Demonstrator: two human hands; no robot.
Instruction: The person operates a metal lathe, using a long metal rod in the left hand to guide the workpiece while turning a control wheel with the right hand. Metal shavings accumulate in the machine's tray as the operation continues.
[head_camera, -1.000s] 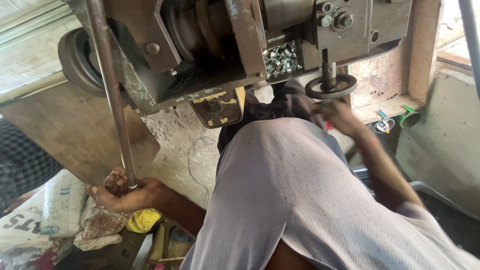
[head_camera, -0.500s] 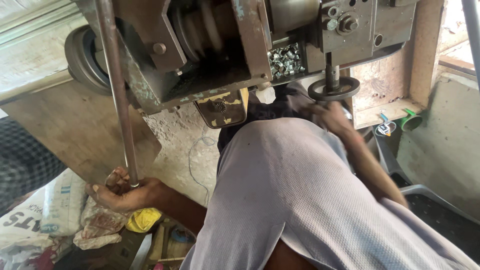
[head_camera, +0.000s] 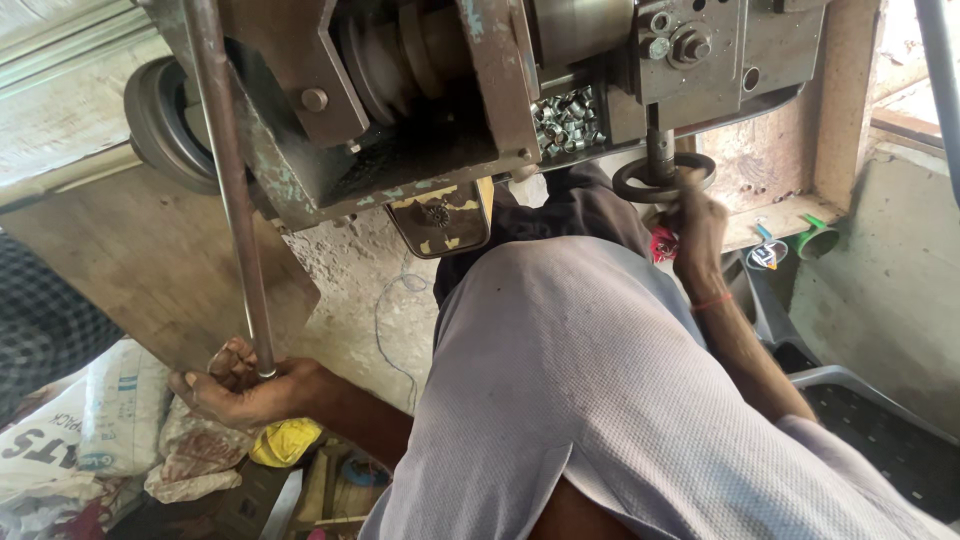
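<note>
A grimy metal machine (head_camera: 440, 110) fills the top of the head view. A long steel rod (head_camera: 230, 190) runs down from it at the left. My left hand (head_camera: 240, 385) is closed around the rod's lower end. My right hand (head_camera: 695, 225) reaches up and grips a small black handwheel (head_camera: 662, 178) under the machine's right side; a red thread circles that wrist. My grey shirt covers the middle of the view. Several small shiny metal rings (head_camera: 565, 115) lie heaped in a slot of the machine.
Printed white sacks (head_camera: 90, 420), rags and a yellow cloth (head_camera: 285, 440) lie at lower left. A yellow and black plate (head_camera: 440, 215) hangs below the machine. A green cup (head_camera: 818, 240) sits on a ledge at right. A dark plastic seat (head_camera: 870, 420) is at lower right.
My right hand has closed more firmly onto the handwheel. My left hand stays on the rod's end. The view has shifted slightly.
</note>
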